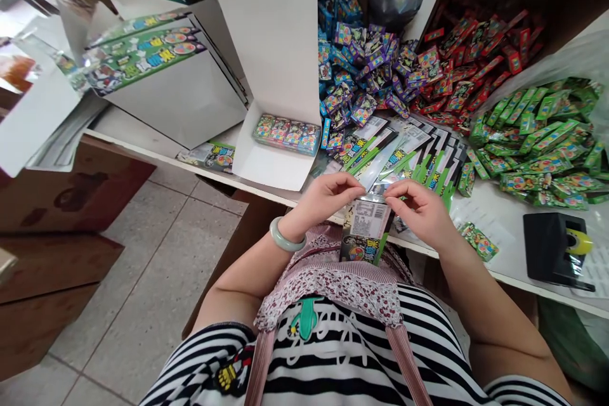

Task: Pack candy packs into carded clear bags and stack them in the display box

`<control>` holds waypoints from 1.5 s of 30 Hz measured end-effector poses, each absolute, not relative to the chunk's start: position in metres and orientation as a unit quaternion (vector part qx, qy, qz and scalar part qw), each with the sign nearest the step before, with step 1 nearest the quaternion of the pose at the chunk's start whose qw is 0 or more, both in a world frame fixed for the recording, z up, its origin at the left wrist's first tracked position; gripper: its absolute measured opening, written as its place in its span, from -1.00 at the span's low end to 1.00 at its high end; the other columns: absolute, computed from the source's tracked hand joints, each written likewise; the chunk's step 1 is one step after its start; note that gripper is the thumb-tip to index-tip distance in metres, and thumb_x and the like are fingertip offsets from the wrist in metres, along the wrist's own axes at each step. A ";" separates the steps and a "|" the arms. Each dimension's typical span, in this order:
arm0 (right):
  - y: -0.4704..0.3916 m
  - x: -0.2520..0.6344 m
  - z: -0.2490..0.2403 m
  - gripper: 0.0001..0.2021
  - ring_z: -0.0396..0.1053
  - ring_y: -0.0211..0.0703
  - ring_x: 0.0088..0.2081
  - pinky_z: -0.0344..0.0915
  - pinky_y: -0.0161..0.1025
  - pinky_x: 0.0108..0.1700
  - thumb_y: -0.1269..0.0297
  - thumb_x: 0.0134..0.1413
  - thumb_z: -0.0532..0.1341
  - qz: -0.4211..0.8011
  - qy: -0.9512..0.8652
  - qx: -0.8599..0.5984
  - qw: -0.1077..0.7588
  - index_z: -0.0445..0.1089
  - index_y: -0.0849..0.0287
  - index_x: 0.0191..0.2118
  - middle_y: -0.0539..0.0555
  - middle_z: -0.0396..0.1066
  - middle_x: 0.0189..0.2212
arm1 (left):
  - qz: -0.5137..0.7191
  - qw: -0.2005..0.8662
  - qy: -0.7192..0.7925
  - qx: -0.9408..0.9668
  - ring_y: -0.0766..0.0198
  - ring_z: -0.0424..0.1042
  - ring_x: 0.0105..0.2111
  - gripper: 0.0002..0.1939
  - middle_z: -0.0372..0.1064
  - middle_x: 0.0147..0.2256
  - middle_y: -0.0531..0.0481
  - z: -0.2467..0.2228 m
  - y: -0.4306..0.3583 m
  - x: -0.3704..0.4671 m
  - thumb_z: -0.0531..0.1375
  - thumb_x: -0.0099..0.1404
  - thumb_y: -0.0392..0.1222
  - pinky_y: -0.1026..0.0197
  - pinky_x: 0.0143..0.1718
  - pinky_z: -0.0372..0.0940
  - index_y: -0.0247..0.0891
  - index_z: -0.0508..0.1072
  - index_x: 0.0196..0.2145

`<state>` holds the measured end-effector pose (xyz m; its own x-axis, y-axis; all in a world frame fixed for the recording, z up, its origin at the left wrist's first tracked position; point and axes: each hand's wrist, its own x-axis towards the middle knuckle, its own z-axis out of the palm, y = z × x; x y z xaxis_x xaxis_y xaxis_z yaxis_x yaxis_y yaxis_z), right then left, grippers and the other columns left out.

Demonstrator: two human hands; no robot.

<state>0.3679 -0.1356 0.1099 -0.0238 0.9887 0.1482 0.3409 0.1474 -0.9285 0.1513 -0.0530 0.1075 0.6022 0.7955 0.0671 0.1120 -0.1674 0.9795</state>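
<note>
Between my two hands hangs a printed plastic candy pouch (364, 238), dark with green edging and a pale barcode panel, in front of the apron. My left hand (330, 195) pinches its top edge on the left. On the right, my right hand (419, 209) pinches the same edge between thumb and forefinger. Whether the pouch mouth is parted or pressed together I cannot tell. Just beyond my hands, more flat pouches (428, 152) lie fanned out on the table. An open white box (273, 168) left of them holds a row of small wrapped candy packs (288, 133).
Small boxes lie heaped behind: blue and purple ones (361, 63), red ones (476, 57) and green ones (542, 139) in a clear bag. A black tape dispenser (547, 247) stands at the right edge. Folded display cartons (176, 89) lean at left; brown cartons (57, 196) stand below.
</note>
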 end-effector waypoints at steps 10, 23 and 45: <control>-0.149 0.361 0.090 -0.87 0.44 0.01 -0.11 0.45 -0.05 -0.16 0.12 0.28 0.27 0.287 -0.633 -0.532 0.483 0.41 0.04 -0.23 0.13 0.44 -0.19 | 0.318 0.554 0.265 0.722 0.23 0.54 -0.15 -0.72 0.56 -0.16 -0.14 0.091 -0.063 0.143 0.27 0.34 -0.07 0.18 -0.12 0.45 -0.25 0.53 -0.06; -0.143 0.348 0.074 -0.89 0.42 -0.02 -0.04 0.44 -0.04 -0.04 0.18 0.35 0.15 0.289 -0.609 -0.525 0.520 0.38 0.04 -0.15 0.14 0.44 -0.12 | 0.349 0.514 0.309 0.720 0.26 0.45 -0.25 -0.80 0.46 -0.30 -0.02 0.077 -0.056 0.156 0.28 0.30 -0.03 0.20 -0.19 0.38 -0.21 0.48 -0.29; -0.245 0.564 0.034 -0.95 0.42 -0.09 -0.34 0.32 -0.17 -0.19 0.33 -0.01 0.29 0.210 -0.311 -0.882 0.284 0.44 0.17 -0.44 0.05 0.47 -0.40 | 0.366 0.492 0.317 0.723 0.19 0.46 -0.23 -0.92 0.44 -0.29 0.01 0.064 -0.043 0.161 0.30 0.30 -0.09 0.09 -0.22 0.38 -0.09 0.47 -0.30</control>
<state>0.5639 -0.2448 0.0344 0.7190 0.6676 -0.1933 0.4293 -0.6453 -0.6319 0.1612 -0.0430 0.0645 0.5306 0.8190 0.2183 0.0976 -0.3149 0.9441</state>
